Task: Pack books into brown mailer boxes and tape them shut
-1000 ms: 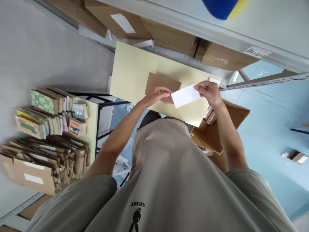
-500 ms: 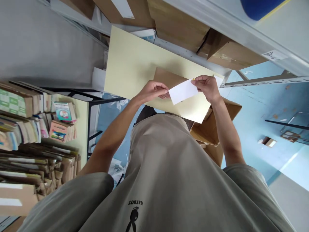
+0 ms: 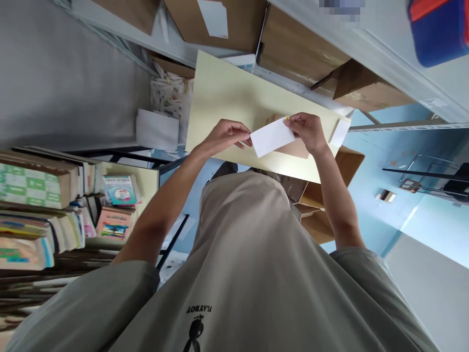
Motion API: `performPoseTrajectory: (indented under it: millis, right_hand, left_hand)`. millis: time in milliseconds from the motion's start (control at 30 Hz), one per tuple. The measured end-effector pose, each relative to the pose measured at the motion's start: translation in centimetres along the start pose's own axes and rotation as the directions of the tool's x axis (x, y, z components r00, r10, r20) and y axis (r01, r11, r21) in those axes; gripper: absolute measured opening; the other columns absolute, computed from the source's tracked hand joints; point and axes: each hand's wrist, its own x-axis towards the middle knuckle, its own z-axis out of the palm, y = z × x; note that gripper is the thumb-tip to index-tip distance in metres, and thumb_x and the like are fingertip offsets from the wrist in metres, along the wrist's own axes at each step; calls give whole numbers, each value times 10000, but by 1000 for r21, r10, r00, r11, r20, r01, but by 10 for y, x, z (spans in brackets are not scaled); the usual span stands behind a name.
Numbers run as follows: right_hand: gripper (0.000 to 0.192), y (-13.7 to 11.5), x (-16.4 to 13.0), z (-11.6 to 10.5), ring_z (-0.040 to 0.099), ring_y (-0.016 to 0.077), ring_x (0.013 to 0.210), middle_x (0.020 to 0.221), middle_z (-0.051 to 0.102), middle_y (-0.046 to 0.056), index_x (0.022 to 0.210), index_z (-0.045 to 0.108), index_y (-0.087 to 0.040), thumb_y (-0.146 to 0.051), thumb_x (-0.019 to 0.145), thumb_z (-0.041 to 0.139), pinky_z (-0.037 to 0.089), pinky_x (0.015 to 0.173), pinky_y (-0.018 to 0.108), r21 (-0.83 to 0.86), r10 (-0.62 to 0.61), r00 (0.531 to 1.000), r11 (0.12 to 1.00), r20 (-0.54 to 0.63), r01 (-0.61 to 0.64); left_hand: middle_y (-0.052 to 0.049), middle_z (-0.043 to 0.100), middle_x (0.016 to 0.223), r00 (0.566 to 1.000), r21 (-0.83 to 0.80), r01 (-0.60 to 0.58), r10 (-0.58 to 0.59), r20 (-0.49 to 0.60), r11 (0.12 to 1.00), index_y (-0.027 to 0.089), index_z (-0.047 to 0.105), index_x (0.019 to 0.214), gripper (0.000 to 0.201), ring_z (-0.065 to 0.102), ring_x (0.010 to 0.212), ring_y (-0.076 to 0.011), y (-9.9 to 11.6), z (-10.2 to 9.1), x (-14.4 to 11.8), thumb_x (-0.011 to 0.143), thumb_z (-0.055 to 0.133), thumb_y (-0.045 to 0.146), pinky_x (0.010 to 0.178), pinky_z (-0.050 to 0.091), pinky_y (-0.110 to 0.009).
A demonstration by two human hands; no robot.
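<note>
A white paper slip (image 3: 273,138) is stretched between my two hands above the cream tabletop (image 3: 216,93). My right hand (image 3: 306,129) pinches its upper right corner, where a small yellow spot shows. At the slip's left end, my left hand (image 3: 230,134) has its fingertips closed on the edge. Below the slip lies a flat brown packet (image 3: 296,148), partly covered by it; whether it is an envelope or cardboard I cannot tell. Another small white piece (image 3: 340,132) lies at the tabletop's right end.
Cardboard boxes (image 3: 300,46) line the shelf behind the tabletop. Stacked books (image 3: 117,190) stand on a table to the left. An open carton (image 3: 318,227) sits below the right end. At the back left is a bin of paper scraps (image 3: 170,93).
My view has shifted, so the tabletop appears further right. The brown packet now shows below the slip's right part instead of above it. Both hands still hold the slip.
</note>
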Motion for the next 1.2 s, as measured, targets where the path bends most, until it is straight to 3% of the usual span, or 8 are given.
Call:
performPoseTrajectory:
  millis: [200, 433, 700, 833, 1033, 1200]
  right_hand:
    - [512, -29, 3, 43, 775, 229, 922, 881, 747, 35, 941, 733, -244, -670, 902, 1015, 681, 776, 382, 18, -3, 999, 1000, -43, 4]
    - [465, -39, 9, 71, 794, 237, 979, 896, 747, 32, 959, 737, -237, -622, 950, 997, 706, 811, 393, -12, -65, 996, 998, -54, 65]
    - [427, -38, 15, 88, 837, 287, 1096, 1021, 816, 68, 1080, 786, -238, -645, 1039, 909, 754, 943, 465, -214, -194, 978, 961, -83, 172]
    - [352, -47, 0, 119, 851, 310, 1175, 1184, 846, 98, 1122, 827, -258, -604, 1068, 864, 746, 1048, 489, -331, -268, 959, 917, -97, 223]
    - [378, -72, -34, 177, 866, 252, 984, 1053, 888, 65, 1028, 874, -248, -625, 1044, 862, 750, 989, 429, -142, -179, 979, 971, 101, 193]
    - [467, -80, -37, 188, 872, 249, 932, 1002, 886, 74, 972, 873, -234, -699, 975, 912, 746, 916, 393, -43, -115, 986, 992, 121, 121]
  left_hand:
    - [-132, 903, 988, 999, -41, -28, 30, 30, 999, 168, 871, 979, 330, 925, 1108, -377, 4, -48, -18, 898, 1010, 456, 1019, 787, -522]
    - [-128, 902, 985, 997, -62, -66, 69, 37, 996, 166, 866, 980, 347, 928, 1076, -371, 0, -77, -30, 909, 1009, 474, 945, 801, -499]
    - [-99, 869, 921, 995, -43, -97, 96, -24, 994, 167, 829, 958, 301, 927, 1025, -347, -18, -90, -25, 948, 988, 423, 918, 791, -497]
    - [-84, 864, 922, 992, -18, -126, 126, -23, 992, 173, 822, 973, 300, 922, 1008, -324, -22, -91, -25, 968, 956, 442, 882, 775, -452]
    - [-84, 854, 873, 985, 57, -172, 172, 11, 983, 183, 833, 969, 407, 895, 895, -276, -22, -93, -33, 958, 942, 575, 792, 735, -373]
    - [-85, 853, 853, 974, 98, -219, 211, 82, 971, 184, 863, 983, 422, 855, 828, -240, -17, -96, -38, 966, 907, 603, 724, 681, -330]
